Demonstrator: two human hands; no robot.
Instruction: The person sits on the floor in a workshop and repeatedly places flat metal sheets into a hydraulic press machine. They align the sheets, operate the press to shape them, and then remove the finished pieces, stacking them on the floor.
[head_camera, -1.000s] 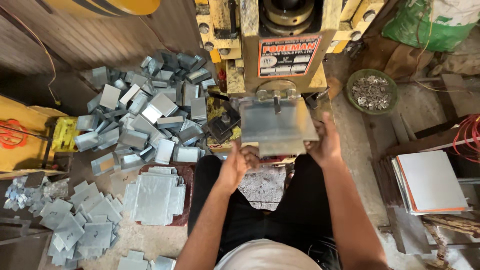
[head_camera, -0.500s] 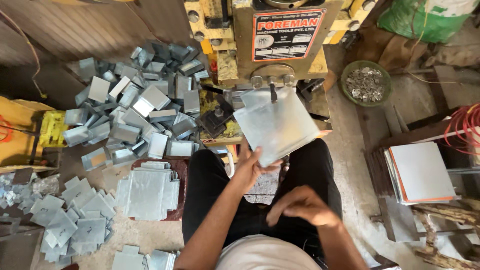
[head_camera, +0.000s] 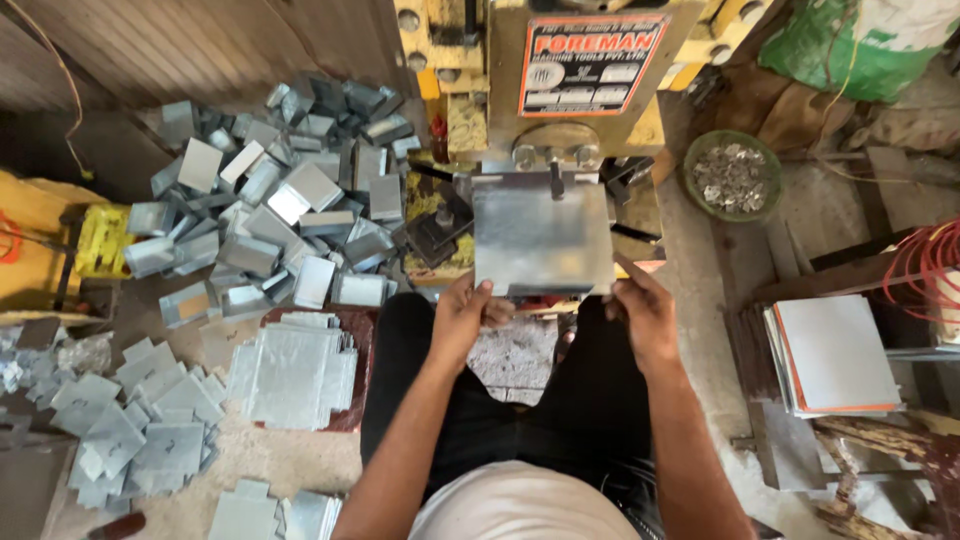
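A flat grey metal sheet (head_camera: 542, 235) lies level in front of a yellow press machine (head_camera: 560, 90), its far edge against the machine's pins. My left hand (head_camera: 462, 318) grips the sheet's near left corner, thumb on top. My right hand (head_camera: 643, 310) holds the near right edge with the fingers pointing up along it. I sit with my black-trousered legs under the sheet.
A heap of bent metal boxes (head_camera: 270, 210) lies left of the machine. A stack of flat cut blanks (head_camera: 293, 372) rests on a dark red board by my left knee, more blanks (head_camera: 130, 430) further left. A green bowl of small scrap pieces (head_camera: 733, 176) and stacked white sheets (head_camera: 835, 355) are on the right.
The sheet was tilted and held by my left hand alone. Now it lies level against the machine, and my right hand has come up from my lap to its right edge.
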